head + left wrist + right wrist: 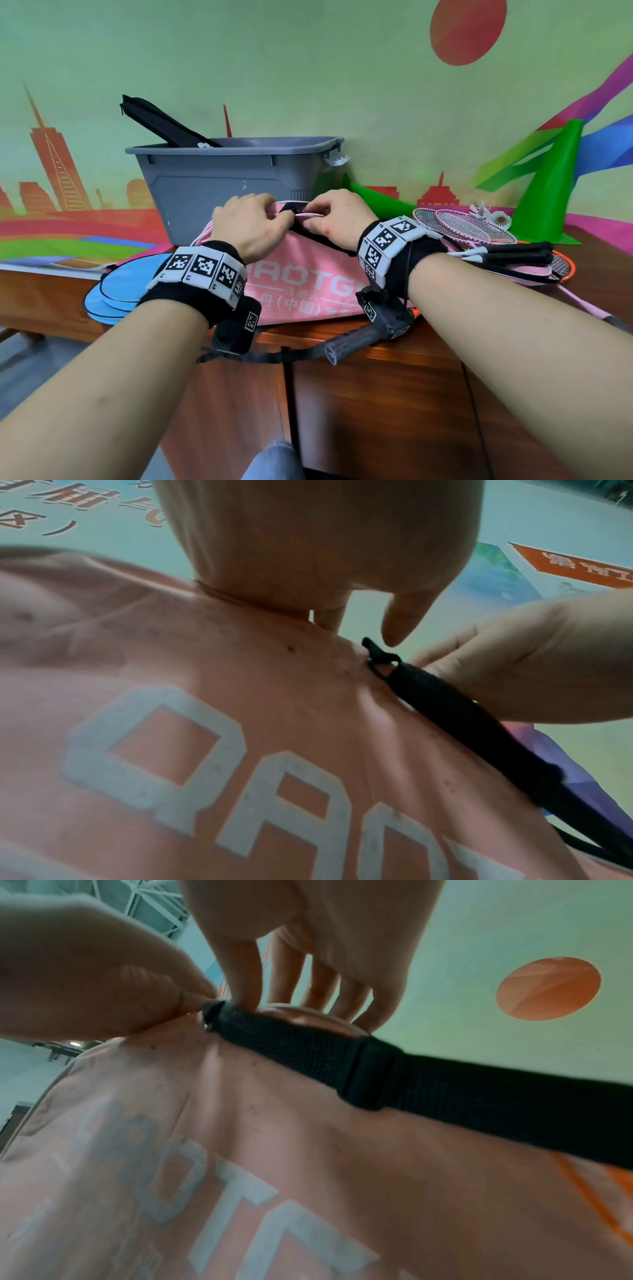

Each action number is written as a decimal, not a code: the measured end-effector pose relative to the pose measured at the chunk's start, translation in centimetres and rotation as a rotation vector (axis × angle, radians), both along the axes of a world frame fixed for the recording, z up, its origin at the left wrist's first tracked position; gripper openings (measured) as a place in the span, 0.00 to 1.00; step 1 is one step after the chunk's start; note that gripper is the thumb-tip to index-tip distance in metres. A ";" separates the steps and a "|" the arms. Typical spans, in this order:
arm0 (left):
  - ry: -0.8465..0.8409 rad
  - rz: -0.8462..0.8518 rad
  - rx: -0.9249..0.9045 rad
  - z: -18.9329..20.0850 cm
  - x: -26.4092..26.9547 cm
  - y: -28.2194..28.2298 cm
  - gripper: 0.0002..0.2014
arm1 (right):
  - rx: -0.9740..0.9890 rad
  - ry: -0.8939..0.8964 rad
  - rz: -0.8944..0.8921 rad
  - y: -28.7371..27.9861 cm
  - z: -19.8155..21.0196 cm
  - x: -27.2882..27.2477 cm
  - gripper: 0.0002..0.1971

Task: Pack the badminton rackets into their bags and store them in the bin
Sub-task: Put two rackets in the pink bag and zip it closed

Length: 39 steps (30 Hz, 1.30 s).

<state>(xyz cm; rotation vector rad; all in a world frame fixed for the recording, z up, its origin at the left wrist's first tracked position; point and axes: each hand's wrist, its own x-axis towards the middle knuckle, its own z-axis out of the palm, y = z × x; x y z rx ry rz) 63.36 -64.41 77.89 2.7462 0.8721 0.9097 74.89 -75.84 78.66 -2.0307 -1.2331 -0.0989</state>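
Note:
A pink racket bag (308,274) with white lettering lies on the wooden cabinet top, and a grey racket handle (346,344) sticks out of its near end. At the bag's far end, by the grey bin (212,185), both hands work side by side. My left hand (274,214) pinches the pink fabric (240,669) beside the ring of the black strap (462,718). My right hand (308,216) curls its fingers (246,969) over the bag's top edge where the black strap (411,1080) joins it. A black racket bag (164,125) leans inside the bin.
Light blue bags (116,291) lie left of the pink one. Right of it lie pink rackets (462,226), an orange racket (561,263), black-handled rackets (513,253) and shuttlecocks (486,214). Green cones (548,185) stand against the painted wall. The cabinet's front edge runs under my wrists.

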 end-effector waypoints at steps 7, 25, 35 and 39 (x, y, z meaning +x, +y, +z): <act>-0.035 -0.087 -0.089 0.8 -0.5 -0.4 0.32 | 0.031 -0.027 -0.013 0.6 1.1 -0.4 0.04; -0.052 -0.095 -0.096 0.7 -0.9 -0.4 0.25 | 0.076 0.051 0.036 1.6 0.8 -1.6 0.09; -0.041 -0.121 -0.127 0.5 -1.0 -0.2 0.24 | 0.004 -0.255 0.065 0.7 0.9 -1.8 0.11; -0.035 -0.124 -0.119 0.5 -1.0 0.0 0.30 | 0.020 -0.238 0.059 1.2 0.7 -1.9 0.11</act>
